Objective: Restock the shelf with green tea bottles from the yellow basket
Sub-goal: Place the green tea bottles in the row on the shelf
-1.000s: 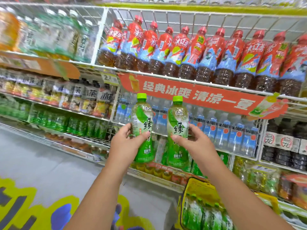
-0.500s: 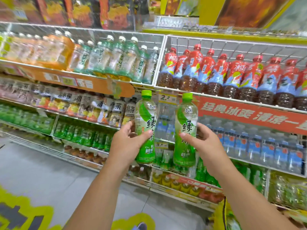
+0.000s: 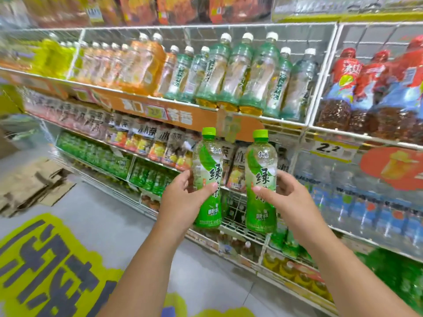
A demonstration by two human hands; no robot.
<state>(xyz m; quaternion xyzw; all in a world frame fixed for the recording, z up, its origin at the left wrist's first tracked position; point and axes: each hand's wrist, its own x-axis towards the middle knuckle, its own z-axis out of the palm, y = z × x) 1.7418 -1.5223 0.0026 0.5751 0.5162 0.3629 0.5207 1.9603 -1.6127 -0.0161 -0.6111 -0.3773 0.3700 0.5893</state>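
My left hand (image 3: 183, 200) grips an upright green tea bottle (image 3: 207, 161) with a green cap and green label. A second, matching green tea bottle (image 3: 261, 165) stands upright in the grip of my right hand (image 3: 283, 197). Both bottles are held side by side in front of the wire shelf unit (image 3: 240, 227), at the level of its third tier. Behind and just below the bottles is a wire shelf section with bare grid showing. More green bottles (image 3: 146, 177) stand in rows on that tier to the left. The yellow basket is out of view.
Upper tiers hold orange and pale green drinks (image 3: 229, 72) and red-labelled tea (image 3: 366, 88). Water bottles (image 3: 366, 216) fill the right side. Flattened cardboard (image 3: 29, 184) lies on the floor at the left. A yellow floor graphic (image 3: 45, 266) is near my feet.
My view has swung left along the shelves and the basket has dropped out of sight. Both hands still hold their bottles upright, now facing the section left of the red tea.
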